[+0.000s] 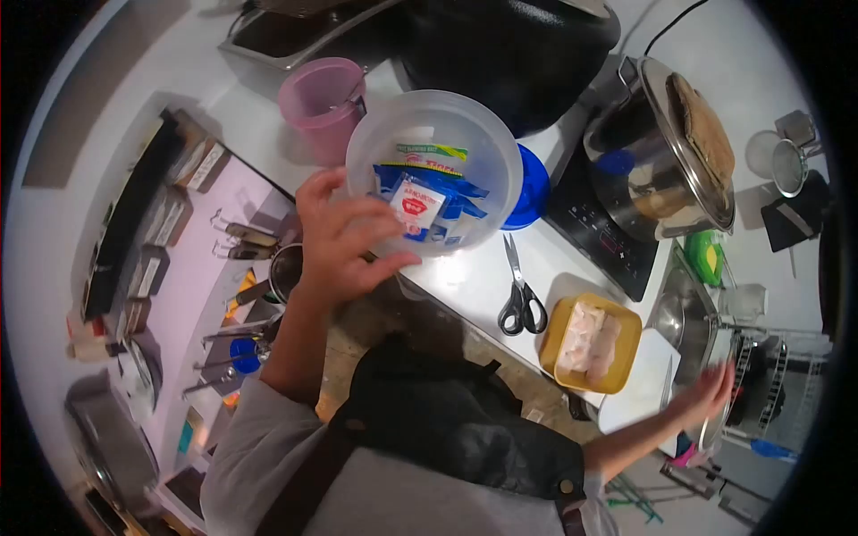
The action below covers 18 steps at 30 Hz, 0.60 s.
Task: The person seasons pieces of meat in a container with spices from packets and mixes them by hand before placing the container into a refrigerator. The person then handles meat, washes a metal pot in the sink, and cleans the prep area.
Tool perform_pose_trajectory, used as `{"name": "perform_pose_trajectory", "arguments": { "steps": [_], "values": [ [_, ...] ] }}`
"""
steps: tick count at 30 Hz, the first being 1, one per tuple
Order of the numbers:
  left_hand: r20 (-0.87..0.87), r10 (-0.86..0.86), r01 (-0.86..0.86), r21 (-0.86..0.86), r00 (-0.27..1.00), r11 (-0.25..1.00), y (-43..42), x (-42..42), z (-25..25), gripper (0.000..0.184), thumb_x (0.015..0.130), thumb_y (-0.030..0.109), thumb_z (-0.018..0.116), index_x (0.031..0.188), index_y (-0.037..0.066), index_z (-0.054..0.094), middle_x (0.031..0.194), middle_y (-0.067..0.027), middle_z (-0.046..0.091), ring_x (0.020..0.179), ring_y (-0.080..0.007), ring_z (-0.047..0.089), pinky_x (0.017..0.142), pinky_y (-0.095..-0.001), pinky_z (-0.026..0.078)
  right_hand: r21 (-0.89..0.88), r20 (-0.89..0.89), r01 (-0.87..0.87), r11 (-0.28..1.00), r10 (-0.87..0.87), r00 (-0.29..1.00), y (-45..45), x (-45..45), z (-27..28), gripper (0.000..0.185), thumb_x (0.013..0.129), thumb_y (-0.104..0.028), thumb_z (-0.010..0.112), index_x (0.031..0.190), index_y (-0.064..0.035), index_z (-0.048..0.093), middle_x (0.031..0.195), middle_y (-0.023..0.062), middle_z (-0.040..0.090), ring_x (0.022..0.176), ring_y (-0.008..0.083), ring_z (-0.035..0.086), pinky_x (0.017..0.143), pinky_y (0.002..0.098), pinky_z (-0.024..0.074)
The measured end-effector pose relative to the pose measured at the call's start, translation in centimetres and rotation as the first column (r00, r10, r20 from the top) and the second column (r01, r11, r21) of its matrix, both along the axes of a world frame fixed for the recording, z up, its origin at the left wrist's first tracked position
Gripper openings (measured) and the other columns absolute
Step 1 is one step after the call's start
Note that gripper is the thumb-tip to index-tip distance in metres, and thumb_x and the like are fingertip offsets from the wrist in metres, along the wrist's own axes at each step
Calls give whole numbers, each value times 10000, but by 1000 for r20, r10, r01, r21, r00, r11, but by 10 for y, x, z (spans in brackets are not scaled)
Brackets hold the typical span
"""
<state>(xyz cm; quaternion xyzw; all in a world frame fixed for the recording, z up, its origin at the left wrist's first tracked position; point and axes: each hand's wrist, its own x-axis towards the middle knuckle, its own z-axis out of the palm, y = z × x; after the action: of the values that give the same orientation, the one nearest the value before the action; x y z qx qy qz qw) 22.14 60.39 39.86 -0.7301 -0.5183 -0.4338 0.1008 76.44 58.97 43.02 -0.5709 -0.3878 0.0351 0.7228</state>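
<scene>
Over the worktop [451,277], at the rim of a translucent tub [496,165], I see the left hand [344,228] with its fingers bent across the near side and its thumb set apart below them. The fingertips lie at a white packet [418,205] printed in red; I cannot tell whether they pinch it, the rim, or neither. That packet sits inside the tub on top of several blue packets [463,198], with a green-and-yellow packet [433,153] behind them. Well apart, the right hand [708,397] reaches out beside a dish rack [786,366], slightly blurred, fingers stretched out and nothing visible in its grasp.

Just beside the tub I make out a blue lid [533,183], partly hidden by it, and on the other side a pink container [304,103]. Scissors [516,277] lie between the tub and a yellow dish [631,353], which holds pale pieces of meat [585,339]. Next to the dish is a white board [657,348], near the sink [686,288]. Farther out, a large steel pot [617,134] stands on a black cooktop [581,219], beyond the scissors.
</scene>
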Motion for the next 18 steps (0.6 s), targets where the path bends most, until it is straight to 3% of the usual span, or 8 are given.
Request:
{"name": "perform_pose_trajectory", "arguments": {
  "steps": [2, 3, 5, 6, 9, 15, 17, 18],
  "values": [
    [69, -103, 98, 75, 992, 992, -1, 0, -11, 324, 526, 369, 777, 767, 190, 655, 799, 59, 548, 943, -203, 464, 931, -488, 346, -117, 216, -257, 959, 277, 936, 57, -104, 32, 170, 837, 1, 544, 996, 46, 581, 981, 128, 596, 842, 176, 576, 726, 256, 483],
    [84, -123, 118, 68, 989, 991, -3, 1, -13, 324, 526, 369, 777, 767, 190, 655, 799, 59, 548, 943, -203, 464, 931, -488, 346, -185, 403, -438, 880, 474, 783, 72, -166, 50, 142, 817, 33, 534, 937, 42, 611, 965, 137, 603, 823, 169, 573, 707, 240, 479],
    [132, -252, 224, 198, 959, 954, -12, 1, -12, 284, 555, 358, 777, 752, 190, 659, 758, 77, 530, 869, -180, 470, 906, -554, 357, -472, 634, -712, 520, 761, 135, 98, -258, 88, 228, 686, 87, 543, 871, 9, 652, 941, 128, 614, 826, 253, 582, 729, 352, 464],
    [210, -290, 252, 192, 934, 949, -16, 4, -13, 257, 564, 329, 783, 745, 194, 662, 751, 85, 513, 869, -162, 468, 888, -603, 344, -574, 671, -727, 378, 726, -152, 108, -286, 90, 296, 649, 45, 548, 918, -24, 651, 971, 111, 604, 854, 287, 564, 757, 384, 444],
    [210, -311, 277, 179, 927, 944, -26, 2, -16, 271, 536, 304, 801, 746, 198, 665, 765, 90, 520, 863, -152, 468, 907, -591, 336, -821, 505, -554, 138, 630, -591, 110, -365, 62, 245, 665, -31, 553, 894, -71, 627, 931, 65, 571, 953, 227, 530, 781, 351, 445],
    [261, -294, 270, 125, 920, 955, -33, 2, -18, 323, 509, 283, 815, 790, 212, 674, 801, 104, 544, 854, -133, 481, 904, -564, 338, -821, 544, -560, 111, 449, -709, 124, -402, 35, 201, 677, -108, 582, 871, -101, 632, 848, 100, 590, 896, 263, 570, 745, 371, 472],
    [260, -300, 272, 137, 918, 952, -31, 2, -18, 327, 508, 277, 817, 796, 215, 674, 810, 109, 543, 858, -128, 478, 889, -563, 347, -935, 330, -337, 108, 611, -719, 130, -402, 47, 217, 662, -92, 588, 875, -72, 617, 710, 157, 605, 719, 326, 607, 621, 406, 490],
    [257, -305, 276, 144, 917, 950, -31, 2, -18, 332, 507, 272, 818, 801, 218, 674, 819, 113, 542, 862, -122, 475, 874, -561, 355, -837, 484, -525, 153, 656, -580, 131, -404, 48, 225, 642, -54, 581, 865, -40, 603, 616, 198, 582, 604, 384, 588, 544, 445, 475]
  ]
}}
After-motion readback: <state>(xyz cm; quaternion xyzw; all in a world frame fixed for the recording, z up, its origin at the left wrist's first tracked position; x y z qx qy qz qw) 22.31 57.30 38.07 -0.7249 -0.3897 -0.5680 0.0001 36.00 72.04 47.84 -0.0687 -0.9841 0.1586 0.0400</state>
